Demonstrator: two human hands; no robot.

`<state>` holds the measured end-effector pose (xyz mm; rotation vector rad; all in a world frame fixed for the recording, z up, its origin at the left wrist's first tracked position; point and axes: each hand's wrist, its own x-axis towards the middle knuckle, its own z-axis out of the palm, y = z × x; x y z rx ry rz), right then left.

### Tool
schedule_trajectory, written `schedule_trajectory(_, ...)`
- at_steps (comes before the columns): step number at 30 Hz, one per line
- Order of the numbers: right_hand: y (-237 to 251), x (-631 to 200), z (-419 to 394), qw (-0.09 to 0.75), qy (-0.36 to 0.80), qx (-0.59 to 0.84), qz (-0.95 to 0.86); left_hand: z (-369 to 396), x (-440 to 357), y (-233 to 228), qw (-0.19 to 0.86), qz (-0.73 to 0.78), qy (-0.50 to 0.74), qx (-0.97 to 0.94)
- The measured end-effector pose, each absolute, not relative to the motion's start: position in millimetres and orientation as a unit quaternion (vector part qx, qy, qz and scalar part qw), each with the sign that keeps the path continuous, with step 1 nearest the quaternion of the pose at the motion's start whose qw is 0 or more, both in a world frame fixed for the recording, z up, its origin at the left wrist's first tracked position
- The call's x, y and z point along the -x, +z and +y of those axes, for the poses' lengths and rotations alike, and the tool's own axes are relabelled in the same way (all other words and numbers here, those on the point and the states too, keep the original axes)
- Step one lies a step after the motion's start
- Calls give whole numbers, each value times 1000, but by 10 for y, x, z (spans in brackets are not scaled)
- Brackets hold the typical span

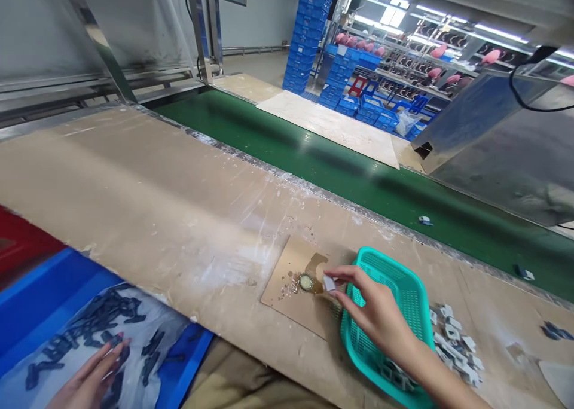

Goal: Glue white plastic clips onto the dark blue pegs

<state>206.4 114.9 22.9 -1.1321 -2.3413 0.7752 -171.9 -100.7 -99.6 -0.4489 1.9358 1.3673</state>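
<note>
My right hand (374,304) is closed in a pinch on a small light-grey plastic piece (329,284). It holds the piece above a thin brown board (287,304), just right of a small round dish or cap (305,281) with pale contents, which sits in a wet patch. Down at the lower left, my left hand (92,376) reaches into a blue bin (33,301) lined with clear plastic. Its fingers are together around a dark plastic part (124,354), among several similar dark parts (114,307).
Under my right forearm stands a green basket (386,264) with some pieces inside. Several grey-white pieces (455,343) are heaped to its right. Beyond the worktable (147,188) runs a green conveyor belt (278,140) carrying two small assembled pieces. A metal housing (502,140) covers the belt's right side.
</note>
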Motion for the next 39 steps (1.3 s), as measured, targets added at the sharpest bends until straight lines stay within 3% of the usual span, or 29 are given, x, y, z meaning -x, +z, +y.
schedule_trajectory(3, 116, -1877, 1184, 173, 267, 374, -871, -928, 1493, -698, 391, 655, 584, 277)
schedule_trajectory(8, -31, -1830, 1224, 158, 255, 351, -887, -973, 1127, -524, 470, 619, 609, 159)
schedule_trajectory(16, -55, -1816, 1244, 151, 295, 365, -870, -658, 575, -188, 538, 542, 614, 200)
schedule_trajectory(22, 87, -1825, 1179, 206, 312, 381, -846, -478, 354, -41, 597, 508, 615, 91)
schedule_trajectory(30, 371, -1788, 790, 319, 434, 317, -781, -212, 37, 70, 699, 396, 591, 69)
schedule_trajectory(39, 472, -1711, 645, 295, 473, 277, -783, -84, -145, 102, 722, 379, 571, 92)
